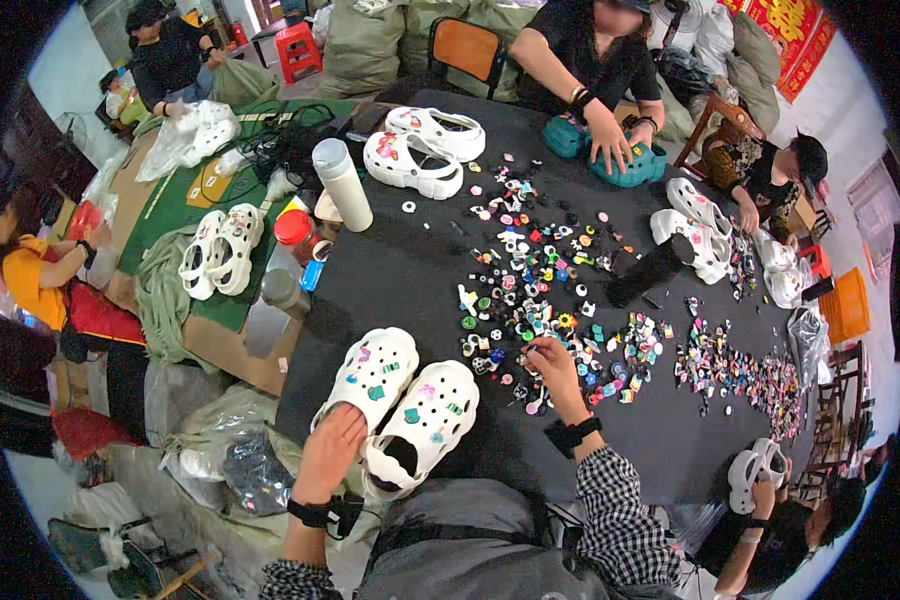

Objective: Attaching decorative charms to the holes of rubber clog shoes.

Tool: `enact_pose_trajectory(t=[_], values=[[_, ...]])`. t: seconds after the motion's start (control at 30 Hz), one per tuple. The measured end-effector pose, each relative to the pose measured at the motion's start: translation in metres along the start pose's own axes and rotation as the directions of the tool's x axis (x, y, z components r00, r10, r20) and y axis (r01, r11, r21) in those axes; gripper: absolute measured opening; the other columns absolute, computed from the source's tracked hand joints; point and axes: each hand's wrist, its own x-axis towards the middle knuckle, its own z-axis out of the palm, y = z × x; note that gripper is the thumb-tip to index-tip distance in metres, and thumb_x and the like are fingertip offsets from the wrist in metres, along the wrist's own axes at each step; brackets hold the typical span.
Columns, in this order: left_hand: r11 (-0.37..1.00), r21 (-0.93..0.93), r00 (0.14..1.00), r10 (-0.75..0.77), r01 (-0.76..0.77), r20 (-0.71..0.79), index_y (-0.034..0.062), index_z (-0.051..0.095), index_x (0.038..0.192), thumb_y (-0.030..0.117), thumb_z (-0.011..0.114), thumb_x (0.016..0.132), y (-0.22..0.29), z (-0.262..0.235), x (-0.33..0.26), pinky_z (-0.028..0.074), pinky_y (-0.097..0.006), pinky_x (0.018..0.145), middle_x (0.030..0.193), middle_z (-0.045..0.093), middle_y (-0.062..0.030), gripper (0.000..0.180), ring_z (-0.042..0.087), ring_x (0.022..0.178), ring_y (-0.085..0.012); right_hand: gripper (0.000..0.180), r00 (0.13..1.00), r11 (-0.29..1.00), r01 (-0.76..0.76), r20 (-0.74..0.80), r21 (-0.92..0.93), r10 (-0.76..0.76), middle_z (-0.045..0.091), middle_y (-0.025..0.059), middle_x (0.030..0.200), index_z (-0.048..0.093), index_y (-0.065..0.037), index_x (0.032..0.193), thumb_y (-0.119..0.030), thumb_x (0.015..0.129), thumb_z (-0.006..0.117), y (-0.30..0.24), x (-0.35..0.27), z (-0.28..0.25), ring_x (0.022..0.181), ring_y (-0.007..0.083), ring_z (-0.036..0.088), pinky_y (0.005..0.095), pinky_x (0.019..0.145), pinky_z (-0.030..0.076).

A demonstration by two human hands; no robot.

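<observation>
Two white clogs with colourful shoe charms lie side by side before me on the black table, toes pointing away. My left hand [339,445] is at the heel end of the left clog [375,372], its fingers reaching into the opening and gripping the shoe. Beside it the right clog [430,415] rests untouched by either hand. Over the near edge of a wide spread of small shoe charms [530,300] is my right hand [555,368]. Its thumb and fingertips are pinched together, and what lies between them is too small to make out.
Across the table a person's hands hold a teal clog [630,168]. White clogs [415,165] and a pale bottle [342,185] stand far left, near a red-lidded jar [295,235]. A black cylinder [650,272] lies right of the charms. Other people work at the sides.
</observation>
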Motion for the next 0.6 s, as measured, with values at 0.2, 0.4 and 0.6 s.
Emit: enact_pose_trajectory(t=[0.2,0.4,0.6], values=[[0.959,-0.230,0.871,-0.031,0.164,0.490,0.0032,0.050,0.119,0.023,0.046,0.096,-0.004,-0.031,0.037,0.037,-0.037,0.101,0.124,0.053,-0.0088,0.031,0.048,0.116,-0.0238,0.025,0.978,0.939,-0.144,0.189,0.312,0.087,0.060,0.0109,0.118,0.049,-0.003,0.120,-0.011,0.097,0.046,-0.020,-0.007,0.004,0.095,0.0144,0.059,0.0287,0.086,0.049],[0.949,-0.214,0.964,-0.194,0.231,0.183,0.0039,0.049,0.123,0.021,0.049,0.094,-0.006,-0.036,0.048,0.037,-0.037,0.102,0.122,0.056,-0.0087,0.033,0.049,0.116,-0.0234,0.027,0.954,0.885,-0.213,0.283,0.414,0.097,0.059,0.0113,0.119,0.050,-0.003,0.122,-0.015,0.098,0.046,-0.030,-0.010,0.007,0.094,0.0151,0.059,0.0300,0.088,0.048],[0.976,-0.101,0.981,-0.188,0.192,0.046,0.0019,0.042,0.133,0.017,0.050,0.094,-0.003,0.008,0.052,0.038,-0.041,0.103,0.132,0.052,-0.0113,0.043,0.051,0.119,-0.0275,0.023,0.972,0.961,-0.170,0.198,0.219,0.127,0.062,0.0072,0.104,0.055,-0.004,0.115,-0.010,0.093,0.055,-0.032,-0.010,0.010,0.088,0.0136,0.060,0.0267,0.080,0.050]])
